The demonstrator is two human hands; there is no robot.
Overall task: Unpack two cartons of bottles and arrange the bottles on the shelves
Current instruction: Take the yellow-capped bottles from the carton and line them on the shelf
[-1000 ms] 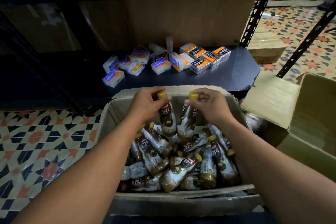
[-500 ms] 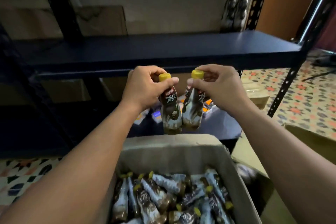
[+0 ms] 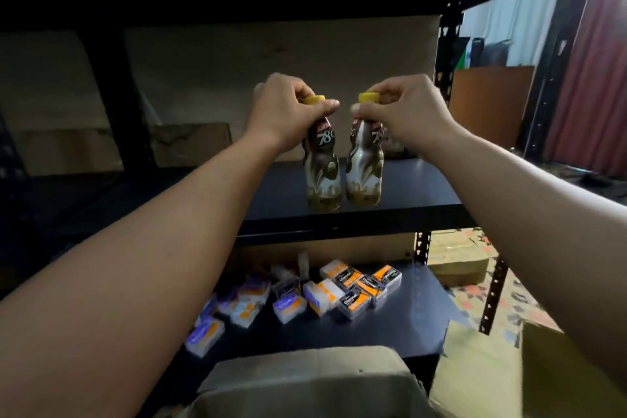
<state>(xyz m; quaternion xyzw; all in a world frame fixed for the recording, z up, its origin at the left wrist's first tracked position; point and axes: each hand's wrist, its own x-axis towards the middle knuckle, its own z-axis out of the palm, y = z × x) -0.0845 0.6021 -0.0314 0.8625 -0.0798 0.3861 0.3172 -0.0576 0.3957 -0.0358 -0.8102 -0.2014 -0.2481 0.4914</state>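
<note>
1. My left hand [image 3: 288, 112] pinches the left coffee bottle [image 3: 322, 176] by its yellow cap; my right hand [image 3: 403, 112] pinches the right coffee bottle [image 3: 364, 173] likewise.
2. Both are upright, side by side, with their bases at the middle shelf [image 3: 417, 187] near its front edge (whether they touch it, I can't tell).
3. They are glossy, waisted plastic; the shelf board is smooth and dark.

Yellow caps [image 3: 314, 100] top two brown-and-cream swirled bottles [image 3: 323, 176] on the dark navy shelf [image 3: 410, 190] — below, small boxes [image 3: 353, 300] in orange, white and purple.
</note>
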